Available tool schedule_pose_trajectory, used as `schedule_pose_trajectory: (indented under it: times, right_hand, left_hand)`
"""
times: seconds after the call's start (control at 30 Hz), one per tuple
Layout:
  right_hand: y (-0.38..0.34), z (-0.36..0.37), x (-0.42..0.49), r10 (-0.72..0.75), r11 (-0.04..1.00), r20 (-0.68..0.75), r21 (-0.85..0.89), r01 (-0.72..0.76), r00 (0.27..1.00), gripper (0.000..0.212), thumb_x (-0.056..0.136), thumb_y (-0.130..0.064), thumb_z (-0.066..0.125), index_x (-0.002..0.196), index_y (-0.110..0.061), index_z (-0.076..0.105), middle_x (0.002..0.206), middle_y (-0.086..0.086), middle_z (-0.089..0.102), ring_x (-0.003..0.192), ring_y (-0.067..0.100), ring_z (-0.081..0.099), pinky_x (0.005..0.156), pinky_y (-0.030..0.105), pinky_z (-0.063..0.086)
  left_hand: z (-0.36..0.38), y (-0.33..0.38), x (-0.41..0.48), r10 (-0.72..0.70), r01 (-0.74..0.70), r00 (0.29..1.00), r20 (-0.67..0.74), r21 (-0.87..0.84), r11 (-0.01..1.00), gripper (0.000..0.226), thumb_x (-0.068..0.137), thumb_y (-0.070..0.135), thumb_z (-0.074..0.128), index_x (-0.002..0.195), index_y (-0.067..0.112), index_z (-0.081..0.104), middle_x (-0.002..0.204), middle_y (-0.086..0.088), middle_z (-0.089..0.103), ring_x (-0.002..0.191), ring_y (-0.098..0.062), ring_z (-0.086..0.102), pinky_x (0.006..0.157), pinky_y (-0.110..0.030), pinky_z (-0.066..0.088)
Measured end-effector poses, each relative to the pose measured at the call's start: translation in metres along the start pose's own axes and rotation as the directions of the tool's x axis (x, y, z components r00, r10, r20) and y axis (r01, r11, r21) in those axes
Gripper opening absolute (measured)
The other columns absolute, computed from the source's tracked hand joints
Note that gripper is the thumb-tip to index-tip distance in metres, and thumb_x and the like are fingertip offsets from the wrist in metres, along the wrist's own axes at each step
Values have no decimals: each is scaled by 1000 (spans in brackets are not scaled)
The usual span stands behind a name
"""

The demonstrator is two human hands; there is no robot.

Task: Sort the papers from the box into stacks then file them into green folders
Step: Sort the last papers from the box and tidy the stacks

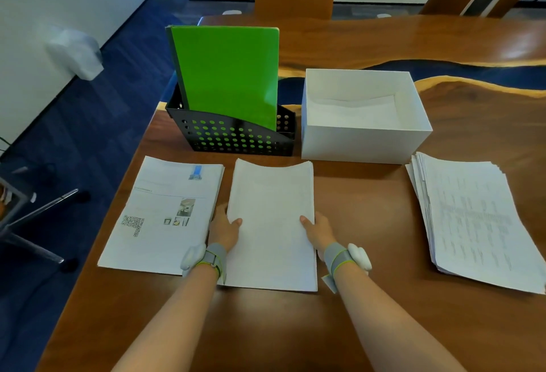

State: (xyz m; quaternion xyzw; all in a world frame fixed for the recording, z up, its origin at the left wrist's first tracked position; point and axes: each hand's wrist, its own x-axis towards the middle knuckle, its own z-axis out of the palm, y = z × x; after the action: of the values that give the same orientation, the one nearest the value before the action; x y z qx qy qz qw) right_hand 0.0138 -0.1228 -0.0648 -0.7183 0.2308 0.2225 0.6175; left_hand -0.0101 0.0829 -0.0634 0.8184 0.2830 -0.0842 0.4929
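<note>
while both rest near the front edge of the wooden table [369,321], the left hand [224,231] and right hand [318,231] each pinch a side of the middle paper stack [270,209], thumbs on top, other fingers hidden. the qr-code stack [165,215] lies just left, the messier stack [469,223] toward the right edge. further back, the white box [363,142] has paper inside, beside the green folders [227,76] standing in a black file holder [236,142].
</note>
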Motion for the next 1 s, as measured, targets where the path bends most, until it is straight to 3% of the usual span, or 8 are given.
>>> schedule_pose_trajectory:
  times: [0.13, 0.23, 0.37, 0.47, 0.6, 0.87, 1.0]
  right_hand:
    - [1, 0, 4, -16, 996, 16, -83, 17, 1000, 35, 99, -12, 47, 130, 2, 48, 128, 19, 57, 117, 35, 54, 103, 46, 42]
    - [2, 0, 5, -27, 993, 1, -118, 27, 1000, 35, 98, -14, 50, 128, 2, 48, 127, 20, 56, 116, 34, 54, 103, 47, 42]
    - [2, -4, 5, -43, 984, -22, -176, 38, 999, 34, 94, -19, 58, 120, 1, 48, 120, 19, 60, 108, 34, 59, 95, 45, 48]
    - [1, -12, 1, -75, 950, -54, -306, 55, 996, 34, 93, -27, 59, 114, -2, 47, 112, 17, 63, 102, 34, 60, 87, 42, 50]
    - [5, -31, -7, -114, 914, -57, -398, 82, 992, 35, 94, -30, 55, 118, -7, 47, 104, 18, 64, 95, 37, 62, 82, 49, 52]
    - [16, -58, -18, -162, 922, -111, -371, 111, 980, 24, 94, -27, 53, 112, -11, 51, 101, 16, 64, 84, 31, 61, 79, 49, 54]
    - [23, -63, -26, -150, 951, -158, -293, 99, 976, 10, 94, -24, 54, 86, -21, 49, 94, 9, 61, 78, 28, 59, 75, 45, 53]
  left_hand:
    - [3, 1, 0, 33, -30, 999, -36, 83, 996, 65, 90, 1, 56, 146, 10, 25, 147, -14, 36, 134, -29, 36, 112, -34, 27]
    - [8, 4, -8, 164, -122, 983, -88, 356, 926, 75, 86, 15, 66, 148, 18, 24, 151, -11, 26, 137, -29, 26, 112, -39, 22]
    - [32, 7, -24, 321, -323, 942, 98, 524, 789, 69, 78, 44, 70, 138, 40, 38, 155, 2, 17, 140, -24, 15, 112, -40, 17]
    - [47, 3, -30, 221, -311, 949, 223, 574, 757, 67, 72, 52, 71, 133, 44, 43, 155, 2, 15, 141, -23, 9, 110, -41, 15]
    - [56, -3, -33, 172, -269, 961, 214, 605, 749, 67, 71, 46, 74, 130, 44, 43, 155, 3, 14, 141, -23, 8, 109, -43, 17]
    - [59, -1, -35, 160, -248, 968, 193, 634, 733, 67, 71, 46, 74, 130, 45, 42, 155, 3, 14, 141, -25, 11, 108, -43, 20]
    - [57, 1, -34, 156, -265, 963, 221, 652, 710, 68, 73, 50, 72, 132, 46, 40, 155, 3, 13, 141, -26, 10, 109, -44, 20]
